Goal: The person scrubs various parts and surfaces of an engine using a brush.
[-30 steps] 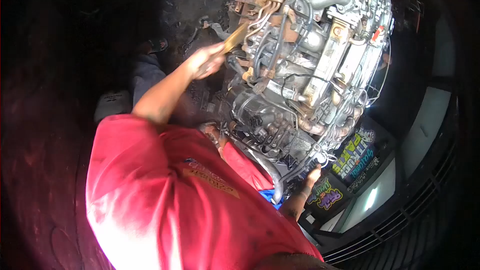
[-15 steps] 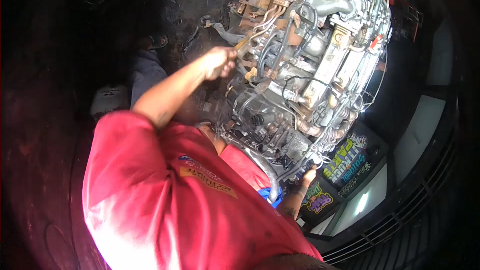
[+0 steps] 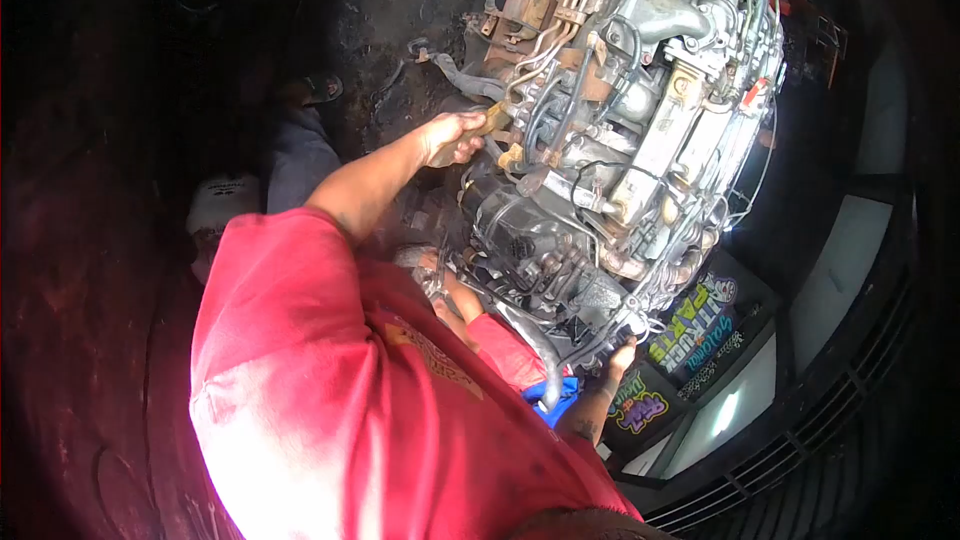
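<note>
A large metal engine (image 3: 640, 90) with many pipes, hoses and wires fills the upper middle. At its left side, my left hand (image 3: 455, 138) is closed round a tan, rod-like piece (image 3: 493, 118), whose far end meets the engine near the thin metal pipes. My right hand (image 3: 622, 355) is at the lower right edge of the engine, by a pale fitting. Its thumb shows against the engine, while the other fingers are hidden.
Beyond the red shirt, a co-worker's bare arm (image 3: 457, 302) reaches beside the engine's lower left. Another person in a pale cap (image 3: 222, 202) is at the left. Painted signs (image 3: 695, 325) stand at the lower right, near a black slatted grille (image 3: 800, 440).
My left hand has shifted slightly right and down, and the tan piece has a changed angle. The co-worker's arm shows more. My right hand remains at the engine's edge.
</note>
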Available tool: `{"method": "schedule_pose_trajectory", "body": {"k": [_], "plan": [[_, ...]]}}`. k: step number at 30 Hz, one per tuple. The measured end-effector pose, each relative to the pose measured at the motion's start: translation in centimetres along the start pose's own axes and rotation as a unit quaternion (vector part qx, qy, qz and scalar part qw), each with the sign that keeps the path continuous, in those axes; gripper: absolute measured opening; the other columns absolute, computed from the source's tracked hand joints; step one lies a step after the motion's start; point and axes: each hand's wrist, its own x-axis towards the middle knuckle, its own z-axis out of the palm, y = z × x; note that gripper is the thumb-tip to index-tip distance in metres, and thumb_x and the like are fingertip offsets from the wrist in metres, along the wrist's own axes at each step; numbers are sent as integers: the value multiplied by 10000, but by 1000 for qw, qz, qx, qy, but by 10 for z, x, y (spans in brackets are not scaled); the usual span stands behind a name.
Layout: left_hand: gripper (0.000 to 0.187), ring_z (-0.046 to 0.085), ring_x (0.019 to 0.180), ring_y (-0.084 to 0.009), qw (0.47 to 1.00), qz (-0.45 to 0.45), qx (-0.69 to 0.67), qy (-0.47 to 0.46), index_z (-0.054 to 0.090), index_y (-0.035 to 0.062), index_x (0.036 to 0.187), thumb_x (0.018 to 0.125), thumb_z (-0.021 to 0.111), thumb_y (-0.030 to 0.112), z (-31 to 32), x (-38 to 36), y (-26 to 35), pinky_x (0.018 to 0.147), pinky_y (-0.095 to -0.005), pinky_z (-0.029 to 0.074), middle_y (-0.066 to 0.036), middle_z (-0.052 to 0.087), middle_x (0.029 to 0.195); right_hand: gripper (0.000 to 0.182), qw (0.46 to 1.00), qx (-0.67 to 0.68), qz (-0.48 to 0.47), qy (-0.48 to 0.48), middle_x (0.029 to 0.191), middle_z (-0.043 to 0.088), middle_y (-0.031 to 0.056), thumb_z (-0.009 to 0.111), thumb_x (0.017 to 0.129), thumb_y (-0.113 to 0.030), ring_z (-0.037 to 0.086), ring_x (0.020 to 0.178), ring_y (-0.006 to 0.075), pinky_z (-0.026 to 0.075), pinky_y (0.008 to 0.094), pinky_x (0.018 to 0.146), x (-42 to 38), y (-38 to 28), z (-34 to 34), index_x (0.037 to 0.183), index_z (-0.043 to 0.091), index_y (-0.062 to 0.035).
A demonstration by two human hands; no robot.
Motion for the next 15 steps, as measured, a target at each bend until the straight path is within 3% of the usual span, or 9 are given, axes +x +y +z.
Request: {"method": "schedule_pose_trajectory", "body": {"k": [3,5,7,9,12,15], "plan": [[243,310,437,-34,999,2,-27,33,464,170,1153,932,429,264,4,-20,-6,365,-174,292,34,408,637,393,1000,28,7,-6,944,582,58,443,845,-332,526,872,186,408,333,798,-13,-14,6,999,588,-1],[232,301,438,-39,999,30,-36,15,470,176,1145,936,412,259,3,-63,-7,377,-182,288,38,398,639,259,998,21,3,56,798,604,61,446,788,-208,573,706,180,460,313,697,-3,-6,4,834,611,-14],[233,302,442,-40,998,44,-34,33,469,175,1145,937,407,258,19,-75,-5,376,-183,284,38,395,639,260,998,-21,-10,61,807,601,66,444,795,-209,564,702,181,461,319,690,-22,-24,16,823,604,-5],[241,308,458,-45,996,48,-17,74,461,169,1147,940,391,269,46,-64,-3,374,-189,282,39,394,640,286,990,-79,-40,112,841,602,74,445,812,-223,561,734,186,457,316,709,-44,-42,32,865,609,5],[238,317,466,-51,993,65,23,97,444,147,1146,953,362,260,35,-2,13,381,-193,294,36,393,620,323,995,-65,3,78,895,603,84,431,840,-240,561,783,193,450,315,747,-31,-32,21,937,610,11],[267,325,459,-53,990,67,54,107,432,138,1180,954,359,258,16,-3,18,372,-191,303,33,395,616,358,997,-54,-25,51,941,605,94,412,859,-248,567,822,197,448,318,777,-21,-23,15,1004,598,20]]}}
